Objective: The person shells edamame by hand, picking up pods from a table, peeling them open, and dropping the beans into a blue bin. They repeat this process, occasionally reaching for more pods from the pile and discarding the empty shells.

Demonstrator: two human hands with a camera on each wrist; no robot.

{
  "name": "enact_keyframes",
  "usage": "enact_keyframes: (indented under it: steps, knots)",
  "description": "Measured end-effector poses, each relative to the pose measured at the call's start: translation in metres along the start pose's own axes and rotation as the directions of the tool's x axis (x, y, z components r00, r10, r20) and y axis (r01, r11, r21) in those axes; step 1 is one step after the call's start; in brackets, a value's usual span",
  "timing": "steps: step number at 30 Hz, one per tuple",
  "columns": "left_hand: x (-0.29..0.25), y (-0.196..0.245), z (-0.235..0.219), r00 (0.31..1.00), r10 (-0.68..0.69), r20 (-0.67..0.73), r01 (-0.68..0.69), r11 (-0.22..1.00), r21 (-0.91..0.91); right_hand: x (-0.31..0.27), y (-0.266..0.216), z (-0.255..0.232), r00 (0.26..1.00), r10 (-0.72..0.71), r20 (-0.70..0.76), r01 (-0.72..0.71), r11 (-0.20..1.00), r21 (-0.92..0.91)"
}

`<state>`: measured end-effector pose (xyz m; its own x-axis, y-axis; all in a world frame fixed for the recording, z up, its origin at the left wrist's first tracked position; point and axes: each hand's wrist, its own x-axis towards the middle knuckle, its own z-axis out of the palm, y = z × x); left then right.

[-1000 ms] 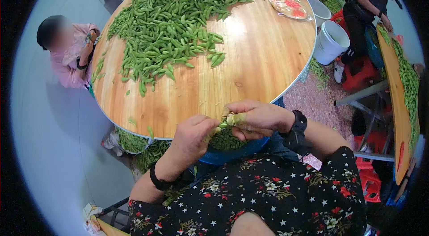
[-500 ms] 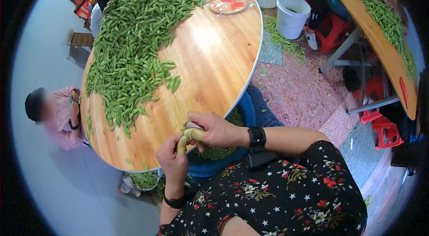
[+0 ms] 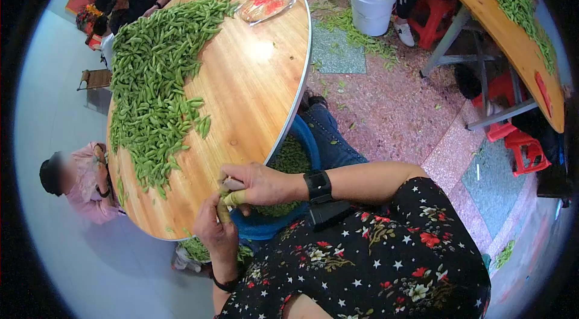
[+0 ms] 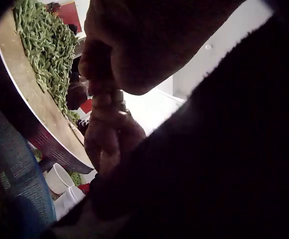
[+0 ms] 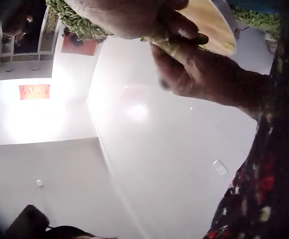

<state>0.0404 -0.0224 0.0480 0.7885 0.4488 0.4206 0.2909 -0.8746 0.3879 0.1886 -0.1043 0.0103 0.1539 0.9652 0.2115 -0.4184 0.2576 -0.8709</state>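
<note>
Just past the near edge of the round wooden table [image 3: 253, 95], both hands meet with curled fingers. The left hand [image 3: 216, 231] pinches a green bean pod, mostly hidden by fingers. From the other side the right hand [image 3: 262, 185] grips the same pod, its thumb wrapped in a yellowish covering. A green tip of the pod [image 5: 144, 39] shows between the hands in the right wrist view. In the left wrist view the hands are dark against the light. Below the hands stands a blue tub [image 3: 313, 147] with green contents.
A large heap of green pods [image 3: 151, 89] covers the table's left side, with a clear packet [image 3: 265, 5] at the far end. White buckets [image 3: 372, 14] stand beyond on the floor. A second table [image 3: 482, 11] bears more pods. A seated person [image 3: 90, 180] is at left.
The head view has turned right, so the table and heap sit further left. The hands stay together at the table edge, drawn closer; the pod, plain earlier, is now mostly covered by fingers.
</note>
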Motion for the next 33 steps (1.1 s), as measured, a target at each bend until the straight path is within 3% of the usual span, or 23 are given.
enact_keyframes:
  steps: [2,3,4,5,6,9,11,14,16,17,19,20,21,22,23,24,25,26,27,28,29,30,33]
  knots:
    - [-0.002,0.008,0.000,0.997,-0.051,-0.052,0.048,0.997,-0.053,0.001,-0.003,-0.002,0.999,0.008,0.033,-0.012,0.990,0.143]
    - [-0.003,0.012,0.000,0.994,-0.081,-0.077,0.079,0.996,-0.031,0.000,-0.004,-0.007,0.986,0.155,0.063,-0.166,0.954,0.252]
    - [0.000,0.017,0.001,0.994,0.008,-0.106,-0.009,1.000,-0.014,0.001,-0.001,-0.009,0.946,0.300,0.123,-0.324,0.881,0.344]
    - [0.002,0.020,0.001,0.987,0.091,-0.134,-0.090,0.996,0.016,0.003,0.014,-0.010,0.947,0.280,0.158,-0.320,0.862,0.393]
    - [0.001,0.017,0.003,0.987,0.089,-0.130,-0.090,0.996,-0.002,0.002,0.003,-0.012,0.912,0.372,0.171,-0.409,0.857,0.315]
    - [-0.009,0.010,-0.006,0.993,0.022,-0.120,-0.023,1.000,-0.003,0.005,0.002,-0.016,0.905,0.412,0.106,-0.415,0.910,0.003]
    - [-0.019,-0.006,-0.019,0.995,-0.010,-0.095,0.008,1.000,-0.024,0.004,-0.024,-0.007,0.859,0.506,0.072,-0.488,0.854,-0.180]
    - [-0.031,-0.043,-0.049,0.961,-0.180,-0.210,0.229,0.944,0.238,0.000,-0.001,-0.019,0.866,0.457,0.205,-0.369,0.859,-0.354]
    - [-0.033,-0.092,-0.061,0.964,-0.041,-0.264,0.178,0.835,0.521,-0.001,0.006,-0.022,0.887,0.358,0.292,-0.102,0.767,-0.633]
    - [-0.040,-0.121,-0.065,0.963,-0.082,-0.258,0.209,0.830,0.518,0.000,0.012,-0.022,0.890,0.358,0.282,-0.109,0.768,-0.631]
    - [-0.059,-0.188,-0.067,0.947,-0.195,-0.256,0.294,0.848,0.442,0.000,0.027,-0.026,0.861,0.178,0.477,0.169,0.784,-0.598]
    - [-0.066,-0.210,-0.061,0.933,-0.263,-0.247,0.341,0.867,0.364,-0.001,0.030,-0.028,0.847,0.197,0.494,0.147,0.807,-0.572]
    - [-0.057,-0.192,-0.070,0.865,-0.489,-0.113,0.501,0.829,0.246,-0.003,0.034,-0.031,0.844,0.221,0.488,0.121,0.809,-0.575]
    - [-0.064,-0.196,-0.065,0.819,-0.563,-0.112,0.567,0.824,0.008,-0.005,0.029,-0.030,0.838,0.314,0.445,-0.014,0.829,-0.559]
    - [-0.066,-0.185,-0.064,0.803,-0.596,-0.012,0.596,0.803,-0.022,-0.008,0.039,-0.034,0.858,0.290,0.423,-0.006,0.831,-0.556]
    - [-0.058,-0.138,-0.058,0.958,-0.284,-0.031,0.285,0.952,0.115,-0.011,0.044,-0.036,0.865,0.320,0.386,-0.055,0.826,-0.562]
    - [-0.065,-0.129,-0.053,0.976,-0.217,0.016,0.211,0.962,0.175,-0.008,0.058,-0.041,0.859,0.329,0.392,-0.034,0.801,-0.598]
    - [-0.080,-0.133,-0.054,0.971,-0.230,0.067,0.212,0.955,0.210,-0.008,0.069,-0.047,0.819,0.447,0.360,-0.166,0.785,-0.597]
    - [-0.090,-0.137,-0.060,0.958,-0.242,0.150,0.196,0.942,0.272,-0.016,0.072,-0.051,0.862,0.385,0.329,-0.183,0.843,-0.506]
    - [-0.100,-0.140,-0.073,0.938,-0.266,0.221,0.181,0.922,0.343,-0.018,0.072,-0.055,0.841,0.446,0.307,-0.238,0.814,-0.529]
    - [-0.114,-0.148,-0.092,0.814,-0.381,0.438,0.191,0.888,0.418,-0.021,0.071,-0.058,0.808,0.506,0.301,-0.286,0.784,-0.551]
    - [-0.116,-0.152,-0.107,0.632,-0.489,0.601,0.181,0.847,0.500,-0.027,0.069,-0.061,0.820,0.499,0.280,-0.295,0.788,-0.540]
    - [-0.063,-0.054,-0.101,0.606,-0.593,0.530,0.299,0.787,0.539,-0.032,0.069,-0.069,0.798,0.552,0.243,-0.396,0.784,-0.478]
